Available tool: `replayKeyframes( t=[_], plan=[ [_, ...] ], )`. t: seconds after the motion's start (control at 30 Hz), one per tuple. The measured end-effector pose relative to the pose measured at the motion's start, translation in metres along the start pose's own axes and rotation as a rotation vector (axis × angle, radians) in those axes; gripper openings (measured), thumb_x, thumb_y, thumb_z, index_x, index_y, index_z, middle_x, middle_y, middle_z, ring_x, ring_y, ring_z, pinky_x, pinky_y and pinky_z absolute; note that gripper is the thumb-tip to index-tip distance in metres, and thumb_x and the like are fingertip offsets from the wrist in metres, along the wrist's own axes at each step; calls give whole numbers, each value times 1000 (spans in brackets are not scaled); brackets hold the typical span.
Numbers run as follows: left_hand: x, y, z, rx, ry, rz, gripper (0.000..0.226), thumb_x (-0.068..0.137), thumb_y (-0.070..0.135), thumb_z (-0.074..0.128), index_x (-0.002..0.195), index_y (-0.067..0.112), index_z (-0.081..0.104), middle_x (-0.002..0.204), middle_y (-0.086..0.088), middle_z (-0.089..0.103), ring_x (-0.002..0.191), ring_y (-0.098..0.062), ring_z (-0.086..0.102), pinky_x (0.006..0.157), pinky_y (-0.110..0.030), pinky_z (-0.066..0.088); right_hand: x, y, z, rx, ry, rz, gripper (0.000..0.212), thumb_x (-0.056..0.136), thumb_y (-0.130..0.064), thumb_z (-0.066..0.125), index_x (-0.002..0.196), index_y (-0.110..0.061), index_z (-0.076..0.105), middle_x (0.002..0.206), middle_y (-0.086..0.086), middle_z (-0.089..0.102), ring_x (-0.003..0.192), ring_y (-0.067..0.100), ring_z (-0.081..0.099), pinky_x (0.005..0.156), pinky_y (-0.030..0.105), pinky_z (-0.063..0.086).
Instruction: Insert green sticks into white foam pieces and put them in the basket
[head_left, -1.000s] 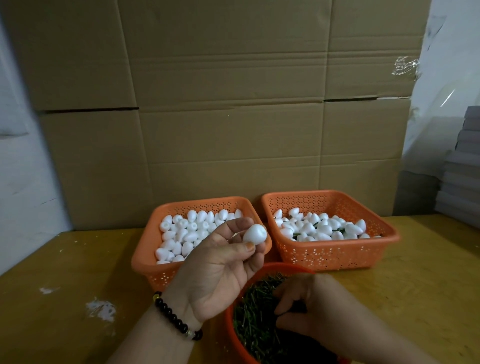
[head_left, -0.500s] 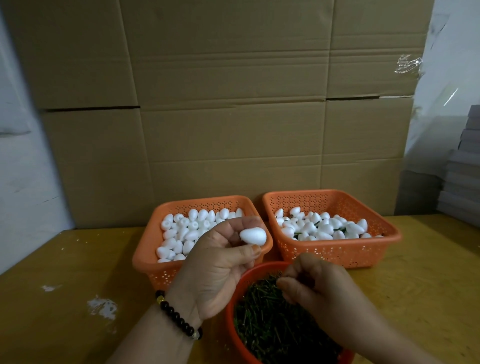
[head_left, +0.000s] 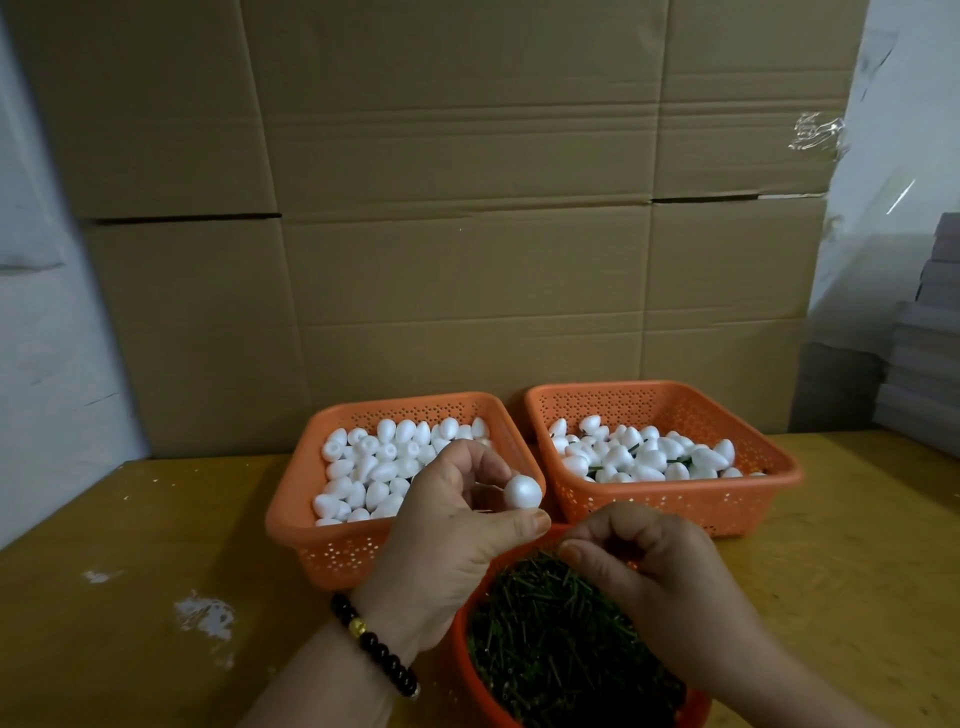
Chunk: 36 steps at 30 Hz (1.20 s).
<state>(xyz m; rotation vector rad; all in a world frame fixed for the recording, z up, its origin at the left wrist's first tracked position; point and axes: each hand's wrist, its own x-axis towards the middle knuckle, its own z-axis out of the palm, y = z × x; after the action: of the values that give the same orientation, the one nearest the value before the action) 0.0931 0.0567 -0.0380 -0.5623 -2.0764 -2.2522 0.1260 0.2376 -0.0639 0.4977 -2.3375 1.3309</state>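
Since a second ago our right hand (head_left: 654, 577) has come up out of the green sticks (head_left: 556, 644) and now hovers over the far rim of the round orange bowl (head_left: 467, 670), close to our left. Its fingers are curled with thumb and forefinger pressed together; we cannot tell whether a stick is pinched between them. The bowl sits nearest us, packed with those short dark green sticks.

Our left hand (head_left: 457, 525), with a dark beaded bracelet (head_left: 374, 649) at the wrist, has drifted a little toward the right hand. Its fingers are curled round the white foam piece (head_left: 522, 491), which is held at the fingertips above the thumb, just over the gap between the two baskets.

Beyond the hands, on the yellow table (head_left: 130, 571), stand two orange perforated baskets side by side. We see the left basket (head_left: 311, 514) heaped with plain foam pieces (head_left: 374, 467), partly hidden by our left hand. In the right basket (head_left: 727, 499) lie finished foam pieces (head_left: 644, 457) with green sticks showing among them.

Behind both baskets rises a wall of stacked cardboard boxes (head_left: 467, 208). Far right stands a grey stack (head_left: 930, 353) that we cannot identify.
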Motion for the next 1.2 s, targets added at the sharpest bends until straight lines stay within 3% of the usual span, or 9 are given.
replayKeyframes(
  t=[0.17,0.33,0.4,0.47,0.53,0.67,0.77,0.97,1.2],
  plan=[
    [-2,1,2,121,8,87,26,67,12,78,85,28,68,92,-6,69,85,-28,63,78,-46,57,0,0,1,57,12,14,14,74,-48,64,81,-37,70,64,-10,64,53,1,53,48,13,40],
    [-5,2,4,187,9,147,25,74,21,71,95,35,70,95,5,70,87,-24,66,77,-39,57,0,-2,1,135,20,7,8,76,-40,68,77,-33,72,58,-13,61,51,-1,52,48,7,35],
    [-4,1,6,172,9,153,26,83,20,68,101,39,70,101,7,70,96,-21,66,84,-39,56,0,-3,1,174,23,21,8,76,-37,68,77,-30,73,56,-11,60,49,-2,50,47,7,35],
    [-4,0,7,95,-5,119,35,92,12,60,109,41,69,108,4,70,101,-14,65,88,-34,54,0,-5,1,210,27,36,8,77,-33,69,78,-27,73,57,-7,61,49,-2,49,47,9,36],
    [-3,0,7,-67,-39,28,37,92,11,55,114,37,68,110,-4,70,94,-13,64,84,-31,53,0,-7,1,234,32,53,7,77,-32,68,79,-27,73,62,-2,65,52,0,52,50,12,40],
    [0,2,7,-420,-115,-149,39,78,18,56,116,16,64,103,-11,72,76,-13,62,71,-30,54,1,-10,0,285,58,94,14,74,-34,66,85,-28,74,74,4,73,69,23,68,64,30,55],
    [3,3,6,-587,-143,-255,30,79,16,55,108,10,60,100,-13,71,74,-16,62,70,-31,53,2,-12,1,393,74,109,20,73,-27,65,89,-32,75,78,5,75,76,18,72,69,23,57],
    [4,3,5,-773,-128,-423,33,80,18,57,111,8,61,97,-11,72,74,-19,67,66,-32,55,1,-15,0,542,133,107,16,73,-15,65,85,-14,76,81,11,75,79,23,74,69,20,56],
    [1,-1,9,-795,-137,-435,32,76,11,61,107,3,67,101,-16,70,82,-24,70,70,-35,59,1,-19,-1,495,302,10,14,73,-19,64,82,-10,70,80,10,75,76,21,73,68,25,59]
  ],
)
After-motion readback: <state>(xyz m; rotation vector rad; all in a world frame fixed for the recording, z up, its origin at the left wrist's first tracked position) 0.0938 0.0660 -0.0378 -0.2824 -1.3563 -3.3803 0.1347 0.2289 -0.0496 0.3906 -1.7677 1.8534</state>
